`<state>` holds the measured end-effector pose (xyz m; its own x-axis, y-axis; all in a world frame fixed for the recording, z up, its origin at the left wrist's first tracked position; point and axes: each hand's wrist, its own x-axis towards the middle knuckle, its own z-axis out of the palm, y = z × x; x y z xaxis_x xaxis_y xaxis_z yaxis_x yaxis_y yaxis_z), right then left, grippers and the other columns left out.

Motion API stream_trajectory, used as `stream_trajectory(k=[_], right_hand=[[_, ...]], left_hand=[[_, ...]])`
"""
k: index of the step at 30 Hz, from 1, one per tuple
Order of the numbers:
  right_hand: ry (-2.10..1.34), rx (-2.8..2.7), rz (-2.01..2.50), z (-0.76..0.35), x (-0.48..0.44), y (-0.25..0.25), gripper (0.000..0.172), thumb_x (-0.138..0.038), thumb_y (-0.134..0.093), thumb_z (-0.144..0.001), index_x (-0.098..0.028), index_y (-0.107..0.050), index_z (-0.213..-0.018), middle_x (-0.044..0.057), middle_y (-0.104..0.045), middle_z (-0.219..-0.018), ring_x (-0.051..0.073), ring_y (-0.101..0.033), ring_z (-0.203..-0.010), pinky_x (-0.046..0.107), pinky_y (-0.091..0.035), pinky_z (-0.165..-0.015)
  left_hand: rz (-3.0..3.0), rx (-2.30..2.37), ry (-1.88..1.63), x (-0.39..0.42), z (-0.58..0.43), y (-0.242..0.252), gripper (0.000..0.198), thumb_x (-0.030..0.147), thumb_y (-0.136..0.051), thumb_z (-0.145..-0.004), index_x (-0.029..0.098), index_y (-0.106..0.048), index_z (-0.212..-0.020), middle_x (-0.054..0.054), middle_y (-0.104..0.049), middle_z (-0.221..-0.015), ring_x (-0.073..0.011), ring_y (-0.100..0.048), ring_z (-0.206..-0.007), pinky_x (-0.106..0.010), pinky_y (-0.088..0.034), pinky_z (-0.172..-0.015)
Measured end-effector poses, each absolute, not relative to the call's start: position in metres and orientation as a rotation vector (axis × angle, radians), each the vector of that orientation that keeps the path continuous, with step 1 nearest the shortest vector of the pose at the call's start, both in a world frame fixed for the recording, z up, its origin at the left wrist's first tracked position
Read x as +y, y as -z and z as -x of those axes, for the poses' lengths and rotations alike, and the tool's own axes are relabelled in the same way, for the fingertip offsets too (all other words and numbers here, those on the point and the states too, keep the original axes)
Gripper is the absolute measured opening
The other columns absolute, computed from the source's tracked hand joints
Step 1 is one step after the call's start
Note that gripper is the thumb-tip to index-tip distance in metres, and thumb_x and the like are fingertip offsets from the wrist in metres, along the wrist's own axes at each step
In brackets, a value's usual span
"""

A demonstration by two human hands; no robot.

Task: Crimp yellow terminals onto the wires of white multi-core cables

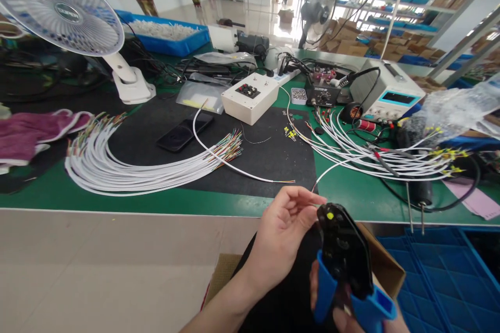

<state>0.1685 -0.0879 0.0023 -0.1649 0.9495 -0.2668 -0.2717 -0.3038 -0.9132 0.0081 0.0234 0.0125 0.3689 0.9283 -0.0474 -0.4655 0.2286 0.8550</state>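
My left hand [278, 234] is closed in a pinch at the table's front edge, its fingertips on the thin end of a white cable [332, 167]. Against those fingertips stand the black jaws of a crimping tool [346, 250] with blue handles. My right hand [344, 321] wraps around the handles, mostly hidden by them. A small yellow spot shows at the jaws; I cannot tell whether it is a terminal. Behind my hands, another white cable [234, 166] with bare coloured wire ends lies on the black mat [265, 156].
A thick bundle of white cables [128, 179] curves across the left. Cables with yellow ends [390, 164] lie right, near loose yellow terminals [290, 133]. Behind stand a white switch box [250, 101], a power supply [386, 91] and a fan [64, 10]. Blue crates [437, 276] sit below right.
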Motion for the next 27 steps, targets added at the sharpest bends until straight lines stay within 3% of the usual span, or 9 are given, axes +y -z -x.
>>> stream_trajectory(k=[2, 5, 7, 13, 20, 23, 27], right_hand=[[-1.273, -1.173, 1.399, -0.178, -0.083, -0.003, 0.02, -0.027, -0.073, -0.081, -0.027, -0.057, -0.092, 0.007, -0.075, -0.111, 0.024, -0.071, -0.084, 0.036, -0.057, -0.076], [-0.548, -1.72, 1.672, -0.197, -0.078, -0.002, 0.033, -0.015, -0.068, -0.071, -0.028, -0.048, -0.095, 0.01, -0.068, -0.133, 0.029, -0.071, -0.106, 0.037, -0.056, -0.083], [-0.335, -1.938, 1.691, -0.206, -0.075, -0.002, 0.041, -0.013, -0.065, -0.066, -0.028, -0.045, -0.098, 0.013, -0.064, -0.138, 0.033, -0.069, -0.114, 0.039, -0.056, -0.082], [-0.105, -2.058, 1.745, -0.206, -0.065, -0.005, 0.039, -0.016, -0.061, -0.07, -0.028, -0.038, -0.098, 0.017, -0.062, -0.133, 0.035, -0.069, -0.111, 0.041, -0.055, -0.078], [0.196, -2.162, 1.614, -0.217, -0.053, -0.001, 0.029, -0.017, -0.061, -0.075, -0.024, -0.044, -0.097, 0.017, -0.063, -0.125, 0.033, -0.067, -0.108, 0.04, -0.053, -0.078], [0.088, -2.019, 1.622, -0.216, -0.046, 0.002, 0.021, -0.017, -0.063, -0.078, -0.025, -0.046, -0.089, 0.012, -0.064, -0.124, 0.03, -0.066, -0.107, 0.039, -0.051, -0.083], [-0.263, -1.677, 1.63, -0.204, -0.029, 0.004, 0.017, -0.026, -0.07, -0.092, -0.024, -0.056, -0.083, 0.006, -0.066, -0.119, 0.024, -0.067, -0.105, 0.034, -0.05, -0.087]], left_hand=[[-0.922, 0.766, -1.084, 0.027, -0.003, -0.008, 0.022, 0.036, -0.071, -0.1, 0.018, -0.063, -0.11, -0.008, -0.074, -0.11, -0.0165, -0.069, -0.094, -0.027, -0.053, -0.087], [-0.948, 0.875, -1.097, 0.028, 0.005, -0.003, 0.021, 0.036, -0.07, -0.1, 0.019, -0.062, -0.109, -0.004, -0.071, -0.101, -0.0146, -0.067, -0.088, -0.026, -0.053, -0.085], [-0.961, 0.908, -1.1, 0.027, 0.009, 0.0, 0.02, 0.035, -0.07, -0.1, 0.019, -0.062, -0.109, -0.003, -0.07, -0.097, -0.014, -0.066, -0.087, -0.025, -0.052, -0.083], [-1.025, 0.959, -1.085, 0.028, 0.013, 0.002, 0.018, 0.035, -0.069, -0.101, 0.019, -0.063, -0.106, -0.002, -0.07, -0.092, -0.0138, -0.065, -0.084, -0.024, -0.05, -0.081], [-1.327, 1.103, -1.091, 0.035, 0.021, 0.013, 0.015, 0.035, -0.065, -0.103, 0.021, -0.064, -0.109, -0.003, -0.069, -0.101, -0.0173, -0.067, -0.093, -0.029, -0.052, -0.085], [-1.784, 1.227, -1.091, 0.049, 0.024, 0.02, 0.011, 0.029, -0.062, -0.105, 0.022, -0.064, -0.114, -0.005, -0.069, -0.111, -0.0198, -0.065, -0.105, -0.033, -0.051, -0.094], [-2.376, 1.381, -0.93, 0.076, 0.021, 0.028, 0.016, 0.02, -0.066, -0.101, 0.021, -0.065, -0.117, -0.009, -0.066, -0.121, -0.0264, -0.06, -0.117, -0.042, -0.049, -0.101]])
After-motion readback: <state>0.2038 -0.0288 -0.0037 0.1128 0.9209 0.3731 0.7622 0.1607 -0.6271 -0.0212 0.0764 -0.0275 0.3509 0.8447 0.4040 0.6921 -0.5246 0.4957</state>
